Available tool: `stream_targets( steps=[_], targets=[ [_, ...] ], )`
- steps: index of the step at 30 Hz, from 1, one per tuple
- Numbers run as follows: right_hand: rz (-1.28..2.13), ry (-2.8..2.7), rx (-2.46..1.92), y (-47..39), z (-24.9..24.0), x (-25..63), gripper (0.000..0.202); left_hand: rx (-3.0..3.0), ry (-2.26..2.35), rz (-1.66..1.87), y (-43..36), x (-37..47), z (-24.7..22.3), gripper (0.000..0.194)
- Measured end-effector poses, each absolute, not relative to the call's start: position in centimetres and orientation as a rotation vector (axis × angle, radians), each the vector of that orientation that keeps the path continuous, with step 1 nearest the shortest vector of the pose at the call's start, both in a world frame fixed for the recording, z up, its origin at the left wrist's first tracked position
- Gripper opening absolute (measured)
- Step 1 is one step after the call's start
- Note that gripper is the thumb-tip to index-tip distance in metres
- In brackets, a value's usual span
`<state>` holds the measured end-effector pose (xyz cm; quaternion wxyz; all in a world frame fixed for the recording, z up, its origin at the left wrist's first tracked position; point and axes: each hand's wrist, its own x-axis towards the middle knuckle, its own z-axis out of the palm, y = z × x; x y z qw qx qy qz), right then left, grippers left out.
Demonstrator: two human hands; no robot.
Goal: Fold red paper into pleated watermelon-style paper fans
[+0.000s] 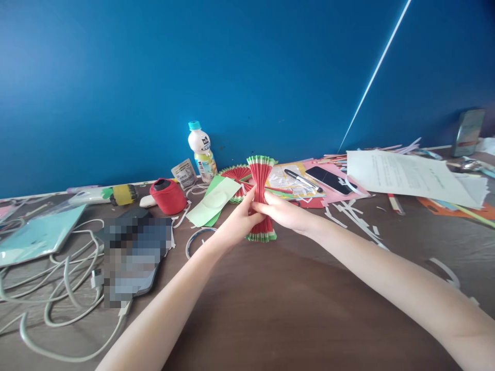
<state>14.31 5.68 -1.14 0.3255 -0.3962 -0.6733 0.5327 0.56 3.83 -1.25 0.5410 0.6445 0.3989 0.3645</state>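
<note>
A pleated paper fan (261, 172), red with white and green edges, stands upright between my hands, pinched narrow at its middle and flaring at top and bottom. My left hand (247, 214) closes on it from the left. From the right, my right hand (278, 210) grips the same middle, its fingers meeting those of the left. Behind them another red and green pleated paper fan (234, 174) lies spread open, partly hidden. Just left of my hands rest a pale green paper strip (214, 201) and a darker green sheet (213, 220).
A bottle (202, 154) and a red roll (168, 197) stand at the back left. White cables (64, 273) and a phone (149, 270) lie on the left. A marker (297, 180), another phone (330, 179), paper scraps (358, 221) and a printed sheet (410, 175) lie on the right.
</note>
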Motion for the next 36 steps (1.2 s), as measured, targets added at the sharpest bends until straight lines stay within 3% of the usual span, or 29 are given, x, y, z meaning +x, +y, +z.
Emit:
stream_targets(
  steps=[8,20,31,36],
  targets=[
    [1.522,-1.694,-1.010,5.7,-0.6,14.4,0.030,1.477,0.948,0.843,3.8,0.4,-0.9,0.061],
    [1.469,-1.547,-0.918,6.6,-0.7,15.3,0.041,1.263,0.882,0.819,4.1,-0.3,-0.2,0.063],
    [1.176,-1.650,-1.005,6.7,-0.4,15.4,0.032,1.393,0.977,0.830,5.0,-0.8,-0.7,0.049],
    [1.220,-1.694,-1.067,6.7,0.1,15.8,0.029,1.376,1.072,0.879,5.2,-1.2,-0.7,0.036]
  ],
)
